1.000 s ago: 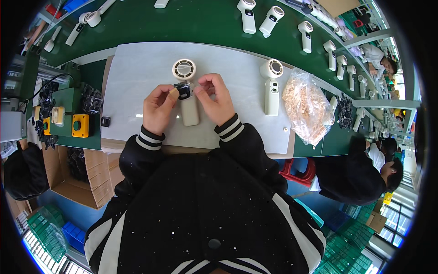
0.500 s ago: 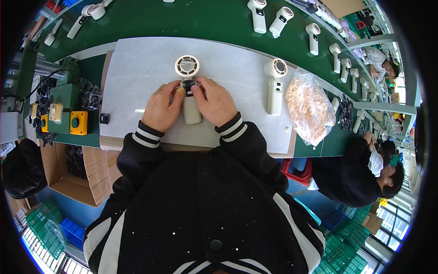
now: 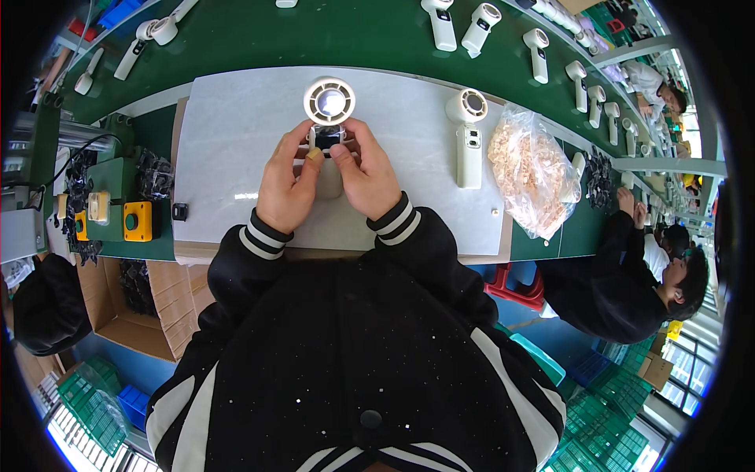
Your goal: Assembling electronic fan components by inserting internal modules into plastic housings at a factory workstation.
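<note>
Both my hands hold a white handheld fan [image 3: 329, 101] over the pale work sheet, its round head pointing away from me. My left hand [image 3: 288, 179] grips the left side of the neck, and its thumb, with a yellowish cover on the tip, rests by a black glossy piece [image 3: 327, 137] below the head. My right hand [image 3: 367, 171] is closed on the right side, thumb on the lower edge of that piece. The fan's handle is partly hidden between my palms. To the right, a second white fan [image 3: 469, 157] lies on the sheet.
A clear bag of small beige pieces [image 3: 528, 169] lies right of the second fan. At left are a yellow button box [image 3: 138, 221] and a small black part [image 3: 180, 212]. Several fans lie on the green belt [image 3: 362, 39] beyond. A co-worker [image 3: 621, 283] sits at right.
The fan has been lifted and tilted, so its round head looks larger and faces up more. My hands have moved with it and stay closed on its neck.
</note>
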The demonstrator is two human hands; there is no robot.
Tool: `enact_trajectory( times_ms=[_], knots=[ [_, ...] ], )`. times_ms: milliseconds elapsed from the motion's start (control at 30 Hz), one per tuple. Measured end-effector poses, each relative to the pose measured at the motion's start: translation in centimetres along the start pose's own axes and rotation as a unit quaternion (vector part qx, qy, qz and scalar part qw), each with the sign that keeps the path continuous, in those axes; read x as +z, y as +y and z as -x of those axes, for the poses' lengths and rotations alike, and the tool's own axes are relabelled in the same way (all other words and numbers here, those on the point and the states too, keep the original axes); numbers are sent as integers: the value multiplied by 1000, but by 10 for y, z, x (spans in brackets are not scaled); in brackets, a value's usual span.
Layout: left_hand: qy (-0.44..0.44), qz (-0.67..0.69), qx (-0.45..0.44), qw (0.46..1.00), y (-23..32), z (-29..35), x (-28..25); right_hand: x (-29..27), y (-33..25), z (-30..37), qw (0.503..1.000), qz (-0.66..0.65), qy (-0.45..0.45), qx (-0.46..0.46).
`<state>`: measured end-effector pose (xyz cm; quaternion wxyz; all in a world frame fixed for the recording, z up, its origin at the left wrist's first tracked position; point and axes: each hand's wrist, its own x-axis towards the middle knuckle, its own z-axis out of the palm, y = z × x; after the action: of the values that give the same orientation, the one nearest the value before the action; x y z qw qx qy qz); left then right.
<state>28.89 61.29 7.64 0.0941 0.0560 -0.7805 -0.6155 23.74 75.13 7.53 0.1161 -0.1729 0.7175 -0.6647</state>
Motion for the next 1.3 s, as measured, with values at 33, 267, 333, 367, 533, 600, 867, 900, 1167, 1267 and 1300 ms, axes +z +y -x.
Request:
enact_trajectory(
  times_ms=[33,267,333,367,533,600,867,900,1167,1267,1300],
  knots=[
    [0,-2,15,1000,1,-1,1,-1,-2,1,1000,-1,3,1],
    [-29,6,31,999,6,-4,-1,-3,-3,6,997,11,48,-52],
    [-37,28,13,999,4,-4,-2,-4,0,7,997,8,52,-56],
    [-42,49,-6,998,3,-5,-2,-6,2,7,997,-1,44,-59],
    [-85,139,-61,985,4,-9,-9,-9,5,4,997,-48,26,-48],
    [-88,146,-61,984,-1,-9,-10,-10,7,4,997,-70,11,-32],
    [-93,151,-47,983,-7,-7,-8,-10,12,6,995,-96,8,-21],
    [-93,152,-47,983,-7,-7,-7,-10,12,6,995,-95,7,-21],
    [-26,47,10,999,0,-2,11,-5,-2,5,995,6,87,49],
    [-6,-13,42,999,4,0,19,-17,-6,-3,992,78,60,78],
    [-6,-11,41,999,6,0,20,-19,-9,-4,990,111,39,76]
  ],
)
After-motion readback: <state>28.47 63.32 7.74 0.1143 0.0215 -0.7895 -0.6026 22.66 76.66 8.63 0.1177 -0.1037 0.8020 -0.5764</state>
